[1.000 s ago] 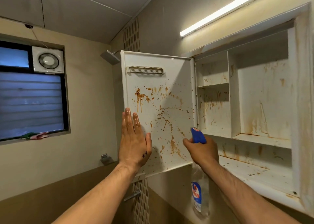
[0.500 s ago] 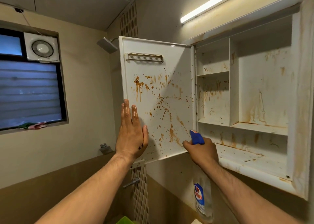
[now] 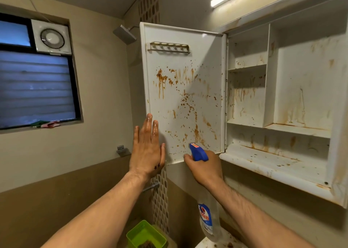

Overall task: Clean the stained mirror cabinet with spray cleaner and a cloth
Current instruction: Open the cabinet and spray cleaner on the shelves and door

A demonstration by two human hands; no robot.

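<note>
Evidently the spraying step: the left hand (image 3: 146,153), fingers (image 3: 148,127) straight, lies flat on the stained cabinet door (image 3: 188,74) at its lower left edge; the right hand (image 3: 204,169) grips the spray bottle (image 3: 206,219) at the door's bottom edge. Next: aim at the stains and squeeze.

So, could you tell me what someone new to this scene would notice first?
The brown splatter across the open cabinet door, centre frame, strikes first, with similar streaks on the cabinet shelves to its right. Below, the left hand lies flat at the door's lower left edge while the right hand grips a blue-topped spray bottle aimed at the door.
</note>
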